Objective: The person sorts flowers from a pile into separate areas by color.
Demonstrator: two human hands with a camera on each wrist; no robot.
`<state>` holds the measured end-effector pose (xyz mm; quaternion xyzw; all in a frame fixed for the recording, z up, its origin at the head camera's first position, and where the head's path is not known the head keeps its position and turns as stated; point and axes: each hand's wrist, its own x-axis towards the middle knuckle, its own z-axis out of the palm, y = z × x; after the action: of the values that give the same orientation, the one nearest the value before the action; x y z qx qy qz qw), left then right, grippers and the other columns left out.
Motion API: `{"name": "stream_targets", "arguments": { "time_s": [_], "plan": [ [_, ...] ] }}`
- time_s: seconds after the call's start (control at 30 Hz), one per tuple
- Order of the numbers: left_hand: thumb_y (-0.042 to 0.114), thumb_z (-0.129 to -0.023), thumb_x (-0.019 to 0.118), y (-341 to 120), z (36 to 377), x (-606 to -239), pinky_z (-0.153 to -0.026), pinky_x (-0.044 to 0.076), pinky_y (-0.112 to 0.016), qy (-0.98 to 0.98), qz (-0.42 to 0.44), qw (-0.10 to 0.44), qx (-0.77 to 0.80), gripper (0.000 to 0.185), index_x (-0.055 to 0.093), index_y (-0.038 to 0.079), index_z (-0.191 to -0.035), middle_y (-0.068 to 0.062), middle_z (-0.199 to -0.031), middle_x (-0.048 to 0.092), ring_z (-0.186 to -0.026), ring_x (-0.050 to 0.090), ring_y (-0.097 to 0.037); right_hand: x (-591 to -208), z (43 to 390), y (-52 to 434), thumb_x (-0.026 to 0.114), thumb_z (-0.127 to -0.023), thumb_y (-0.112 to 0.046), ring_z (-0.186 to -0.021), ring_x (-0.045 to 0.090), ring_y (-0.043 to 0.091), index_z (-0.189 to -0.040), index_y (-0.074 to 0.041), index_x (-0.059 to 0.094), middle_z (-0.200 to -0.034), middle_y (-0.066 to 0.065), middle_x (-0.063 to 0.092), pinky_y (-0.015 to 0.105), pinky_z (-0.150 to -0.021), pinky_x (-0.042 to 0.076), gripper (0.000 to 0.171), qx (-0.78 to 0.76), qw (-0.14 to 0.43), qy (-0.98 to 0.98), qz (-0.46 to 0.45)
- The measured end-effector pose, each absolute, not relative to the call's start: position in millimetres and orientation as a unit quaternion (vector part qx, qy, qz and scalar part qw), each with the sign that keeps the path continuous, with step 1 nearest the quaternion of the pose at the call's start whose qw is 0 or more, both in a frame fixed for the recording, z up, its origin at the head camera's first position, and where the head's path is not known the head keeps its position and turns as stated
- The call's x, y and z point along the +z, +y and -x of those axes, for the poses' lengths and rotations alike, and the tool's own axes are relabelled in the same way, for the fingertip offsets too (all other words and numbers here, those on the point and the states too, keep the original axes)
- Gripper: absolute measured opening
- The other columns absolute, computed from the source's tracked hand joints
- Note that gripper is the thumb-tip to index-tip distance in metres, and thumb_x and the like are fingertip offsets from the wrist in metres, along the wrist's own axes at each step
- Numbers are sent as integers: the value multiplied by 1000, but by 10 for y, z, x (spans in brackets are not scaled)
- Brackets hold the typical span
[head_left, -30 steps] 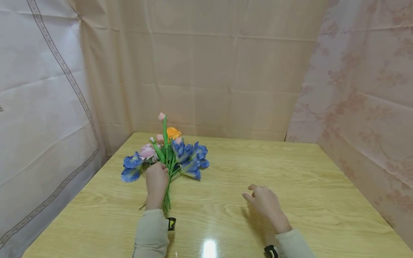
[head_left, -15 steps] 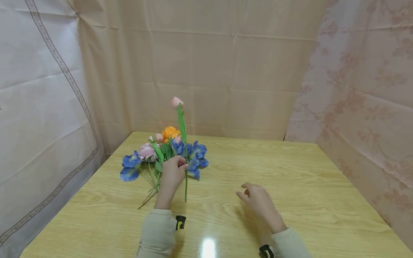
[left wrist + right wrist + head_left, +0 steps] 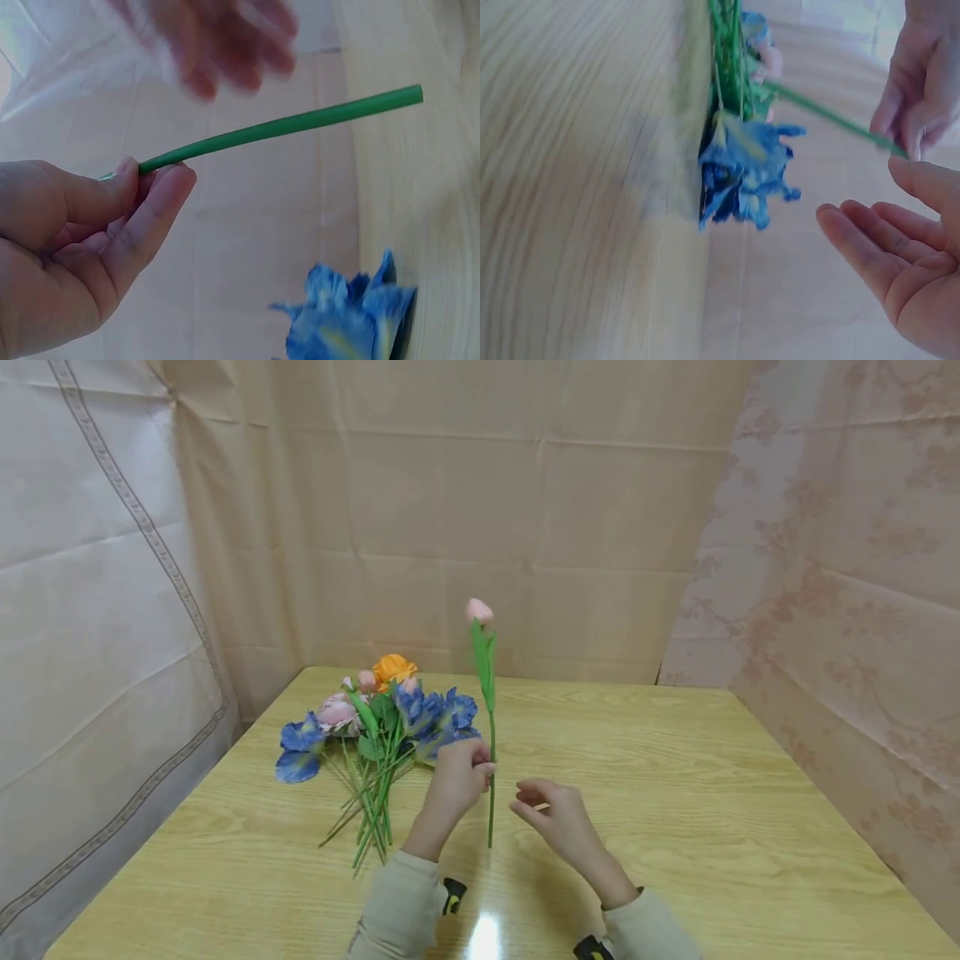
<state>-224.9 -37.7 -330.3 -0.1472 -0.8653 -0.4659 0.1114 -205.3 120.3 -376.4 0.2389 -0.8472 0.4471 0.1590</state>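
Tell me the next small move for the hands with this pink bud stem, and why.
Probably the right hand should close on the pink bud stem below the left hand: the left pinches it upright, and the right is open just beside its bare lower end.

I see open wooden table (image 3: pixel 675 777) to my right and front; on the left the flower pile (image 3: pixel 375 727) blocks passage, and the upright pink tulip stem (image 3: pixel 491 760) stands between both hands.
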Motion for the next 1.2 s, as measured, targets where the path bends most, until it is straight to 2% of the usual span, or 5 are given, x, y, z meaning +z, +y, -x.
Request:
{"name": "stream_targets", "arguments": {
  "time_s": [0.23,0.5,0.9,1.1,1.2],
  "plan": [
    [-7,-80,60,-201,2231,-3317,-48,45,-21,-861,175,94,-468,10,56,-2,-73,-7,-69,57,-56,56,-15,-3773,2065,1150,66,-76,4,-73,63,24,-90,4,64,-82,12,65,18,-59,49,14,464,178,-833,-243],
    [-10,-77,62,-106,2266,-3350,-47,43,-19,-854,208,132,-458,9,58,-3,-73,-7,-64,59,-52,54,-11,-3776,2065,1178,66,-74,9,-70,64,25,-81,3,63,-76,12,66,19,-57,49,9,487,203,-821,-217],
    [-4,-80,62,-48,2300,-3423,-48,42,-19,-847,227,142,-459,9,58,0,-73,-4,-64,58,-55,53,-9,-3496,1860,1159,59,-72,20,-62,61,34,-74,10,56,-68,18,60,25,-54,51,11,502,200,-818,-198],
    [-3,-80,62,-39,2294,-3493,-50,42,-20,-852,232,129,-452,2,61,-2,-79,-3,-65,58,-56,52,-9,-3772,2019,1277,61,-74,14,-62,61,25,-76,4,59,-70,11,62,22,-55,50,11,510,185,-820,-183],
    [-2,-80,63,-35,2287,-3521,-53,43,-21,-855,234,128,-445,5,62,-4,-85,-4,-68,60,-59,54,-11,-3873,2088,1360,62,-75,12,-62,61,21,-79,3,60,-71,9,62,20,-54,49,10,493,188,-829,-186]
  ]
}}
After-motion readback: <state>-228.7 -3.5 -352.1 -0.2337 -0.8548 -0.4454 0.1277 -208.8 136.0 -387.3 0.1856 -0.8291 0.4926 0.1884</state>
